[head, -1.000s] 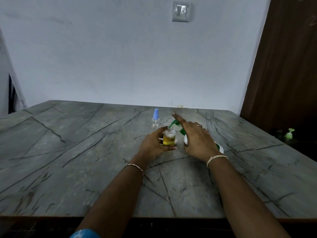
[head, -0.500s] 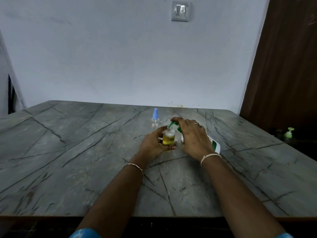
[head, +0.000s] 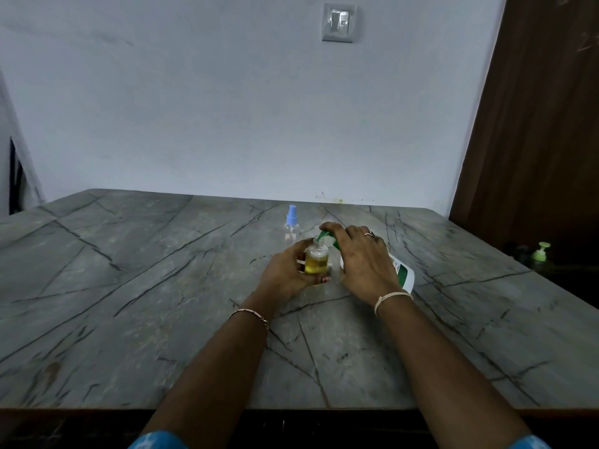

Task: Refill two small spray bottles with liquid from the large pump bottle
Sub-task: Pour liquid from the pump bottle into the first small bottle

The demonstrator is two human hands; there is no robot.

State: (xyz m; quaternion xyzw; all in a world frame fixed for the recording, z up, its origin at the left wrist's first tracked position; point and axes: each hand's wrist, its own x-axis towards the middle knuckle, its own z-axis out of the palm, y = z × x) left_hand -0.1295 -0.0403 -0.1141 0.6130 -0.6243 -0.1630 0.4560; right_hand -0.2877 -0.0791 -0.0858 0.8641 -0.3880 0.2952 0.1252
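The left hand grips the open small bottle, part-filled with yellow liquid. The right hand curls over the large pump bottle, its green spout at the neck. Slow presses, neck centred, should avoid spills. The blue-capped spray bottle stands just behind.

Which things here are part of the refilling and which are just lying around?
In the job: open small bottle in the left hand, big pump bottle under the right hand, blue-capped spray bottle.
Lying about: green dispenser far right, wall switch.
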